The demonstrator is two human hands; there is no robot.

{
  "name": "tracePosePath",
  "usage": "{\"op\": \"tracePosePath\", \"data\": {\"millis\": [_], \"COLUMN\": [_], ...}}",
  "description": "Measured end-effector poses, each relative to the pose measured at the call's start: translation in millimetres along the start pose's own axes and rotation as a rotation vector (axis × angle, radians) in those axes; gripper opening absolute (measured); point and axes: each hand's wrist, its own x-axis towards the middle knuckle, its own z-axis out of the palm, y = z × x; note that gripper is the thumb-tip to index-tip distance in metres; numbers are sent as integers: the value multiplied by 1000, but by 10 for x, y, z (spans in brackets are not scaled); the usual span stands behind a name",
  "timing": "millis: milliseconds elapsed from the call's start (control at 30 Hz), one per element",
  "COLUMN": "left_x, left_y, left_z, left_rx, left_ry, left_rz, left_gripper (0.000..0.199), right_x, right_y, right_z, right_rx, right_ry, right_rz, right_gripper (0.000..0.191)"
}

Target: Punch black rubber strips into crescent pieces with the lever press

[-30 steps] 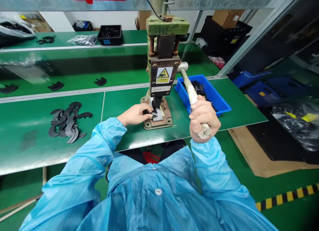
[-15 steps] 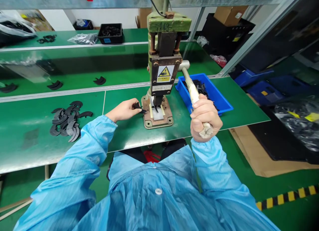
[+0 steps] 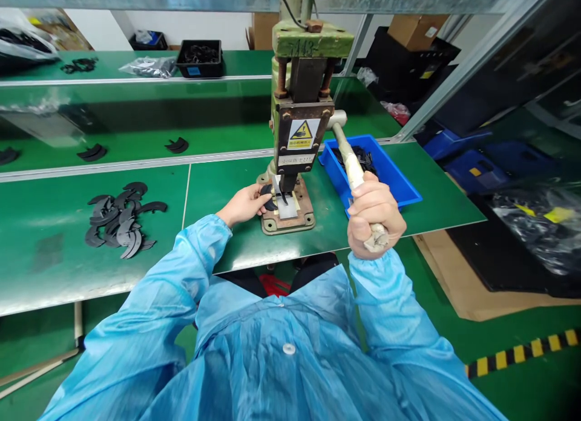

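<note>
My left hand (image 3: 246, 204) pinches a curved black piece (image 3: 269, 198) at the left side of the metal fixture under the press (image 3: 298, 133). A small dark part lies on the light plate (image 3: 287, 211) below the press ram. My right hand (image 3: 376, 216) is wrapped round the press's wrapped lever (image 3: 348, 158), near its end. Left of my left hand, a pile of curved black pieces (image 3: 122, 218) lies on the green table (image 3: 227, 251).
A blue bin (image 3: 406, 194) holding dark parts stands right of the press, partly behind my right hand. Several black pieces lie on the belt (image 3: 177, 145) behind. A black box (image 3: 200, 59) sits on the rear shelf. A metal post slants at the right.
My left hand has moved right, bringing the black piece closer to the fixture plate, and the piece is turned differently. My right hand still grips the lever in about the same place.
</note>
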Motion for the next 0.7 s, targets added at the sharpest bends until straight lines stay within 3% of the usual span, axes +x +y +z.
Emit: {"op": "tracePosePath", "data": {"millis": [433, 700], "left_x": [249, 252], "left_y": [-99, -54], "left_z": [-63, -64], "left_rx": [56, 88], "left_ry": [-9, -39], "left_rz": [111, 7], "left_gripper": [39, 33], "right_x": [-1, -4], "right_y": [-1, 0], "right_z": [-16, -14], "right_rx": [9, 8], "right_ry": [-12, -9], "right_rz": [4, -2], "right_gripper": [32, 35]}}
